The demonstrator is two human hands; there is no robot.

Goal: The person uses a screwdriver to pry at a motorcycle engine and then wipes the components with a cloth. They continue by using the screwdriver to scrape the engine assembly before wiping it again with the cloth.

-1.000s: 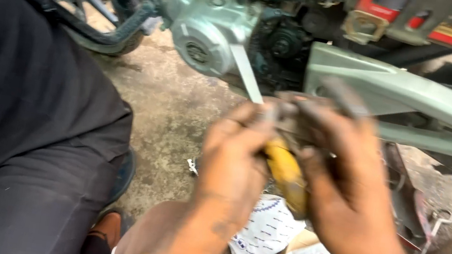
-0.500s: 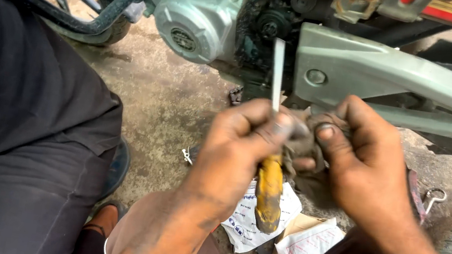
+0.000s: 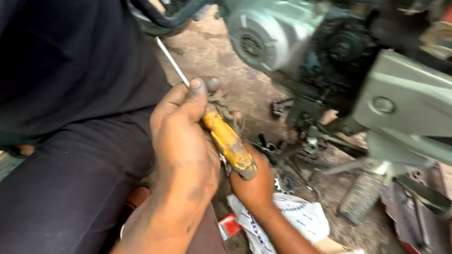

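Screwdriver (image 3: 219, 129), yellow handle, grimy: long axis is set diagonally, the metal shaft pointing up-left toward the dark-clothed person, the handle butt down-right. It is held in the air above the knees, in front of the motorcycle engine (image 3: 268, 23). The left hand (image 3: 185, 139) is closed around the handle near the shaft, thumb laid along the top. The right hand (image 3: 255, 188) is seen below the butt, curled, mostly hidden; its grip cannot be told. Crumpled printed paper (image 3: 284, 219) is noted on the concrete floor (image 3: 217, 63) below, beside a footpeg (image 3: 360, 195).
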